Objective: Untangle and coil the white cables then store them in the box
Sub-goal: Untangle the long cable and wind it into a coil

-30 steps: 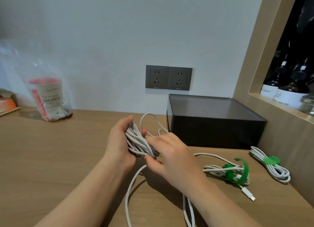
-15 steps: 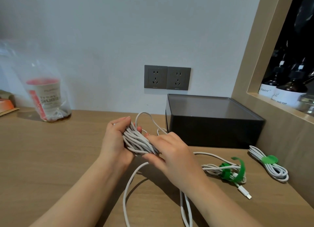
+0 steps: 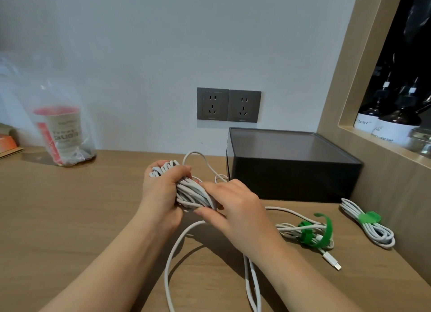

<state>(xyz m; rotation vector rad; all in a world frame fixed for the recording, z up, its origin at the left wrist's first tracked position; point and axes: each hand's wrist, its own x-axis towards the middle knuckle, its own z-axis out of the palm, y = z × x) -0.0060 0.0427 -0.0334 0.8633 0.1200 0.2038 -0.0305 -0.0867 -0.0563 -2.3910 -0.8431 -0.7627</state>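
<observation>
Left hand [image 3: 161, 195] is curled round a fat bundle of white cable [image 3: 191, 192], thumb across the front. It holds the loops just above the worktop [image 3: 70, 218], probably so the turns cannot spring apart. Right hand [image 3: 235, 209] meets the bundle's near end, thumb and fingers pinching the strands there, apparently to lay or tighten another turn. From under it the uncoiled tail [image 3: 177, 246] drops in long loops across the worktop toward the person, so I judge the coiling only partly done.

Just beyond the hands a dark box [image 3: 291, 178] sits against the wall. Whether its smoky top is a lid I cannot tell, and no cable shows inside it. Right of the hands lies a second white cable [image 3: 291, 227], its green strap [image 3: 326, 227] hanging undone and its connector [image 3: 332, 260] pointing forward. A strand runs from it toward the right hand, so the two may be tangled. Farther right, a third cable [image 3: 375, 233] lies coiled and cinched by a green tie [image 3: 369, 218], seemingly ready for the box.

Two grey wall sockets [image 3: 228, 105] sit above the box. At far left a clear plastic bag [image 3: 63, 136] holds a paper cup whose printing is too blurred to read. In the niche on the right stand dark pump bottles [image 3: 396, 122]: one label reads "Master", and its neighbour seems to say "LIQUID SOAP".
</observation>
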